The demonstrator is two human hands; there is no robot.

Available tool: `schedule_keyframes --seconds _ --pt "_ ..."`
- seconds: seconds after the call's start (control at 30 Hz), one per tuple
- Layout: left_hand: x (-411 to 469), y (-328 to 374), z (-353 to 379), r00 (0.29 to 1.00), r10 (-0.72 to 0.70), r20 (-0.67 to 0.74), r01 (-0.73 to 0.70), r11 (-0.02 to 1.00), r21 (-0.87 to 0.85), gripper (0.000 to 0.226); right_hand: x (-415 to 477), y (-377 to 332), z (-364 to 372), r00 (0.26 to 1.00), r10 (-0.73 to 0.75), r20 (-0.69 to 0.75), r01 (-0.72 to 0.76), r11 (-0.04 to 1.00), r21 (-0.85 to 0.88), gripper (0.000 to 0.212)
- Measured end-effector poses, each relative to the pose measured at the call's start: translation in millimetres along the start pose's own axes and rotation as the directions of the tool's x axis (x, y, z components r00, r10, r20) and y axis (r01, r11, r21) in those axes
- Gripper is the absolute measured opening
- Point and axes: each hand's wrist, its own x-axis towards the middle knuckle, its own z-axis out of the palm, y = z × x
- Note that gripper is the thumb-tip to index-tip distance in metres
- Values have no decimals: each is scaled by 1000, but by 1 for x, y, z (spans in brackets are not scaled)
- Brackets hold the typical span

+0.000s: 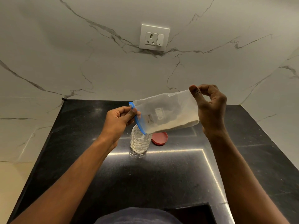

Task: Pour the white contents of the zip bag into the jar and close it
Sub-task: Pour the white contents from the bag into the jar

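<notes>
A clear zip bag [166,110] with a blue zip strip hangs tilted above the counter, its mouth pointing down-left. White grains lie along its lower edge and reach the mouth. My left hand [119,120] pinches the blue strip at the mouth. My right hand [210,107] pinches the raised bottom corner of the bag. Right under the mouth stands an open clear jar [140,143] with a scale-patterned wall, partly filled with white contents. The red lid [159,138] lies flat on the counter just right of the jar.
The black polished counter [161,175] runs from the marble wall toward me, with edges on the left and right. A white socket and switch plate [154,38] is on the wall above. A dark recess shows at the front right.
</notes>
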Motion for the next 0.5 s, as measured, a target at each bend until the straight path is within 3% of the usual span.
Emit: schedule_keyframes --seconds 0.27,0.5 --pt "0 -1 -1 1000 -1 -2 1 1000 -3 26 3 -11 4 1000 12 28 -13 999 38 16" --pt "-1 1 0 1000 -8 -11 8 1000 -10 14 1 -8 2 999 -3 44 2 1000 12 18"
